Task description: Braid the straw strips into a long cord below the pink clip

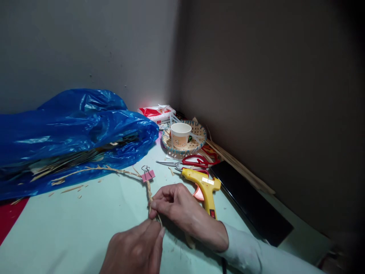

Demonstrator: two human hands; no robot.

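A braided cord of pale plant fibre (pixel 149 190) runs from a pink binder clip (pixel 148 175) toward me. My right hand (pixel 178 207) pinches the braid just below the clip, thumb against fingers. Closer to me, my left hand (pixel 135 247) is closed around the loose strands at the braid's near end; its fingertips are partly hidden behind the back of the hand. A thin strand bends between the two hands. Beyond the clip, a frayed tail of fibre (pixel 108 168) stretches left onto the blue plastic.
A blue plastic bag (pixel 85 118) with dark strips covers the left back. Behind my right hand lie a yellow glue gun (pixel 203 184) and red-handled scissors (pixel 196 161). A woven basket (pixel 201 133) holds a paper cup (pixel 181 135). A black flat object (pixel 251 201) lies right.
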